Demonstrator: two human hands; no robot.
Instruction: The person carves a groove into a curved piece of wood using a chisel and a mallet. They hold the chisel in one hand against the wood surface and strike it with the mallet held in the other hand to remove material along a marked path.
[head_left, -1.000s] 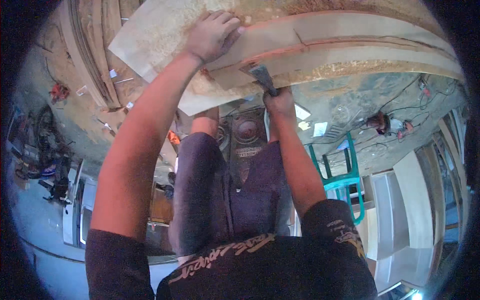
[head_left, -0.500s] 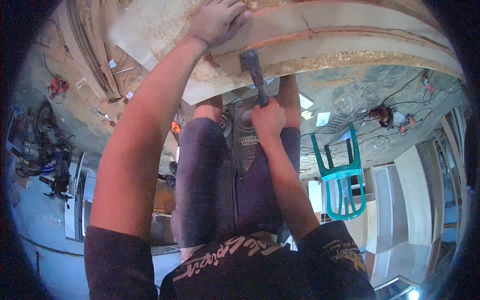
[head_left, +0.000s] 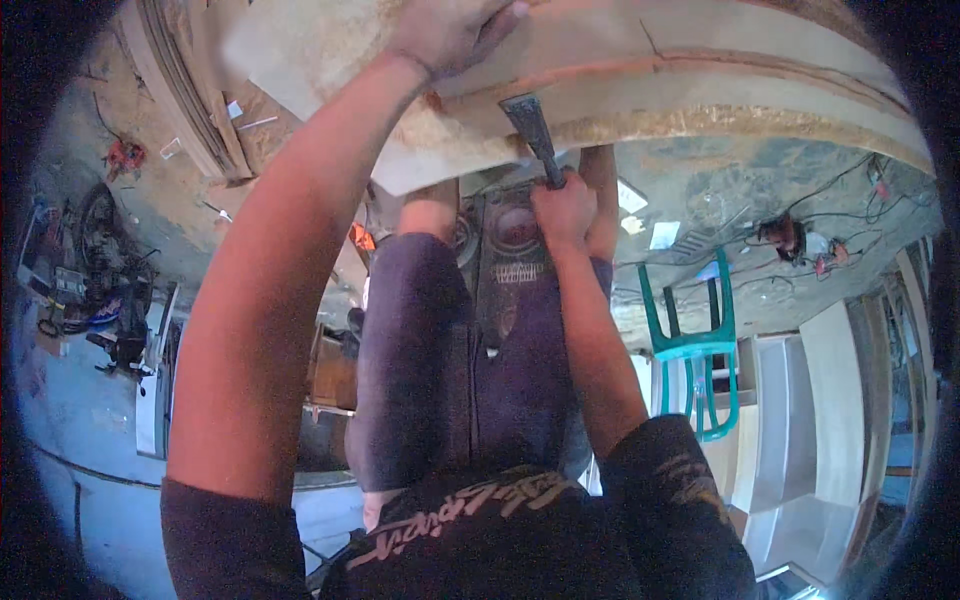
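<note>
My left hand lies on the pale, dusty board at the top, its fingers stretched out and partly cut off by the frame. Below and to the right runs a long curved wooden piece, with a dark reddish seam and a crack along it. My right hand is wrapped around the handle of a dark tool with a flat, widening blade, like a broad chisel or scraper. The blade points up at the curved wood's near edge; whether it touches cannot be told.
Beyond my right arm, a green plastic chair stands on the floor among cables and a corded tool. Wooden strips lie at the upper left. Dark clutter fills the far left. Pale panels lean at right.
The whole view has shifted a little. My right hand has turned the tool so its broad blade faces up more flatly. The left hand stays on the board, nearer the top edge of the picture.
</note>
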